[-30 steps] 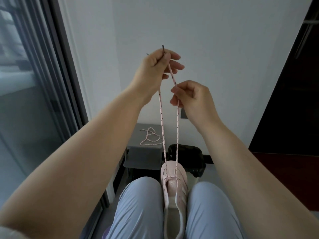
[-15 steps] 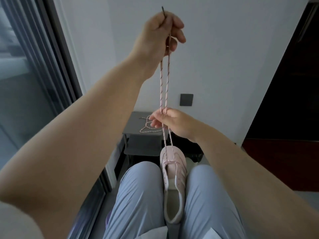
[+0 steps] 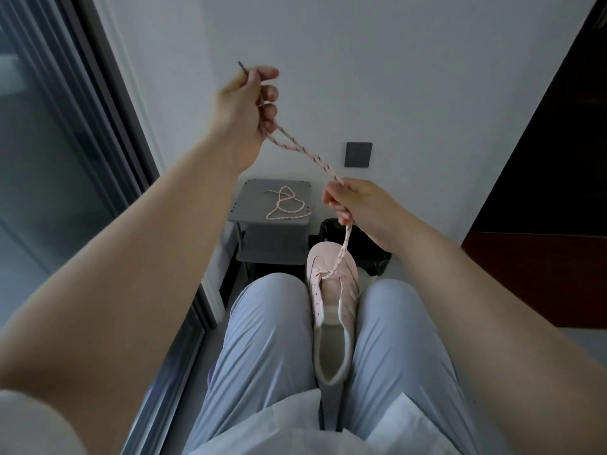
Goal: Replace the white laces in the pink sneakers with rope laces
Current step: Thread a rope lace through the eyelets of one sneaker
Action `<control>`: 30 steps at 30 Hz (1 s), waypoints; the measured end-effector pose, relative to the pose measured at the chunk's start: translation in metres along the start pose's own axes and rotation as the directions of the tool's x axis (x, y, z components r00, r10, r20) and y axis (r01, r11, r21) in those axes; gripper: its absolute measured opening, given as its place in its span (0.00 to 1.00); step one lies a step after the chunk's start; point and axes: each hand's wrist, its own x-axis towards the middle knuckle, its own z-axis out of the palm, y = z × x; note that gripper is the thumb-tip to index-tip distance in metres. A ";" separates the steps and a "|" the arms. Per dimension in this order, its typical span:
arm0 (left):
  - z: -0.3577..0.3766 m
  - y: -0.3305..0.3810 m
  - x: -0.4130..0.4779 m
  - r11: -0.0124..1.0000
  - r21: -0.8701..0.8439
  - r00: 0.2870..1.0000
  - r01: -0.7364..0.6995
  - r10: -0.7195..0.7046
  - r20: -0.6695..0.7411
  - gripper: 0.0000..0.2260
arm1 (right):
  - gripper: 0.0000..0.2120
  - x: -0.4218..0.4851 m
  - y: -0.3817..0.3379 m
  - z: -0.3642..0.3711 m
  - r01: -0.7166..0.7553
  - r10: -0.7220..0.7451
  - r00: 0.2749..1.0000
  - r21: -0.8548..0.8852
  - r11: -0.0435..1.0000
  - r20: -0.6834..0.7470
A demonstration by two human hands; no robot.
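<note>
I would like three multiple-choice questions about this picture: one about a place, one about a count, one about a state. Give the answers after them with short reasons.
1. Where is the sneaker?
A. on the grey stool
B. between the knees
C. on the floor by the window

2. How many rope laces are in view?
A. one
B. two
C. three

3. How is the lace held?
A. it lies loose, no hand touches it
B. only the right hand holds it
C. both hands grip it

Answers:
1 B: the sneaker stands wedged between the two legs, toe pointing away.
2 B: one lace runs from the sneaker through the hands, a spare lace lies on the stool.
3 C: the left hand holds the ends up, and the right hand pinches both strands above the toe.
</note>
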 end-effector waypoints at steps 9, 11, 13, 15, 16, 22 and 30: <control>-0.044 -0.083 -0.032 0.902 0.332 0.959 0.276 -0.282 -0.030 0.11 | 0.16 -0.009 0.038 -0.006 -0.042 0.059 0.992 0.153 0.987 -0.110; -0.048 -0.097 -0.040 0.825 0.467 0.941 0.318 -0.336 -0.047 0.11 | 0.16 -0.014 0.043 -0.003 -0.055 0.063 0.996 0.123 0.991 -0.062; -0.050 -0.108 -0.049 0.741 0.574 0.923 0.347 -0.378 -0.070 0.15 | 0.13 -0.021 0.047 -0.002 -0.101 0.101 0.995 0.069 0.992 0.002; -0.055 -0.117 -0.055 0.679 0.655 0.923 0.331 -0.376 -0.078 0.20 | 0.10 -0.030 0.052 -0.001 -0.154 0.153 0.986 0.011 0.988 0.063; -0.057 -0.122 -0.058 0.631 0.716 0.932 0.300 -0.353 -0.079 0.24 | 0.09 -0.034 0.054 -0.001 -0.177 0.178 0.981 -0.012 0.984 0.079; -0.033 -0.130 -0.107 0.420 0.876 0.971 -0.237 0.134 0.198 0.14 | 0.08 -0.052 0.068 0.014 -0.234 0.244 0.969 0.171 0.957 -0.043; -0.011 -0.161 -0.149 0.787 0.616 0.939 -0.031 -0.188 0.287 0.05 | 0.06 -0.060 0.054 0.037 -0.042 0.117 0.989 0.585 0.810 -0.091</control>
